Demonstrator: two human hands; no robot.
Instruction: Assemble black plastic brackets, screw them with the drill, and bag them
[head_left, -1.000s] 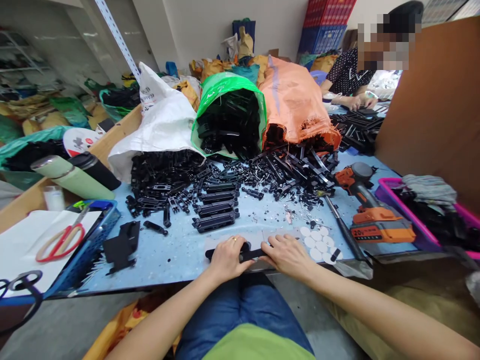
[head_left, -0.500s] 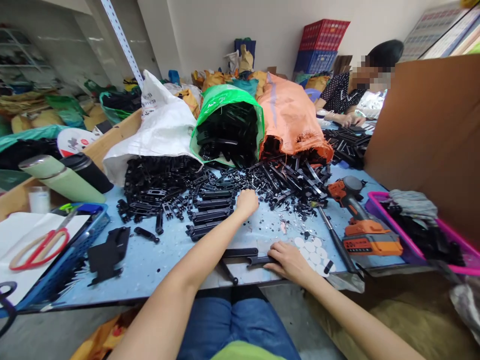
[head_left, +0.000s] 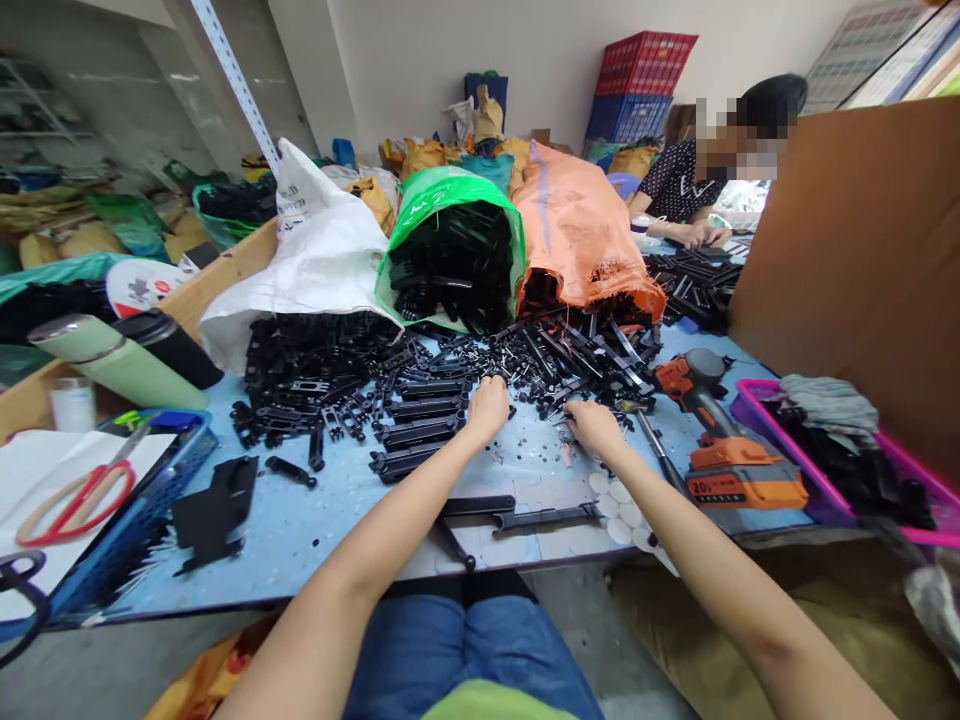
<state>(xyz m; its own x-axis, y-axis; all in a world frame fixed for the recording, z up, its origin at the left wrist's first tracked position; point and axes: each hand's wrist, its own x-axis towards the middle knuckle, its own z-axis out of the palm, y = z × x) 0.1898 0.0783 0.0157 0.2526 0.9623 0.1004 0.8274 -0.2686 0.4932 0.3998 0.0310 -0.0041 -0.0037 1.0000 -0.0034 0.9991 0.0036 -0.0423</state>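
Note:
My left hand (head_left: pixel 489 406) is closed at the near edge of the scattered screws (head_left: pixel 504 360); what its fingers hold is hidden. A small dark end shows beside it. My right hand (head_left: pixel 597 431) reaches to the loose small hardware, fingers bent together at the tips, and I cannot make out anything in them. Between my forearms, two long black plastic bars (head_left: pixel 547 517) lie near the table's front edge, with a shorter black piece (head_left: pixel 455 545) at an angle. To the left of my left hand, several black arm-shaped parts (head_left: pixel 424 432) lie stacked in a row.
White (head_left: pixel 330 250), green (head_left: pixel 416 220) and orange (head_left: pixel 574 225) sacks spill black parts. A cordless drill (head_left: pixel 724 440), a hammer-like tool (head_left: pixel 664 455) and a pink basket (head_left: pixel 750 400) stand right. Scissors (head_left: pixel 97 495) and a blue basket (head_left: pixel 187 465) lie left. A co-worker (head_left: pixel 690 185) sits beyond.
My right hand has left the black bar at the table's front and moved forward to the small hardware. The bar now lies uncovered. My left hand stays near the screws.

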